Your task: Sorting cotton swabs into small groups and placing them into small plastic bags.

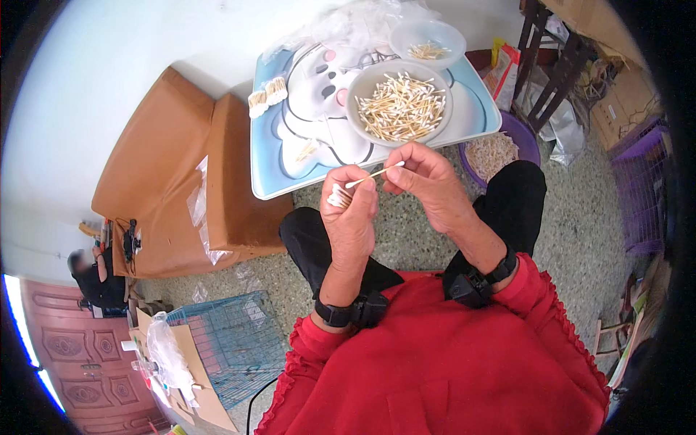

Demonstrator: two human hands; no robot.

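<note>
My left hand (pixel 353 214) is closed round a small bunch of cotton swabs (pixel 338 196), their white tips showing at its side. A single cotton swab (pixel 374 175) slants between my hands. My right hand (pixel 429 183) pinches its far tip, while the near end reaches the fingers of my left. Just beyond them, a white bowl (pixel 353 109) full of loose cotton swabs (pixel 403 107) stands on a low blue-and-white table (pixel 464 119) with a cartoon face. Two bundles of swabs (pixel 268 96) lie at the table's left edge, and a few loose swabs (pixel 307 150) lie nearer me.
Behind the bowl are a smaller clear bowl (pixel 453 40) with some swabs and crumpled clear plastic bags (pixel 333 29). A purple basin (pixel 529 141) of swabs sits on the floor at right. A brown sofa (pixel 163 174) and blue wire cage (pixel 232 341) stand left; a person (pixel 101 279) is farther off.
</note>
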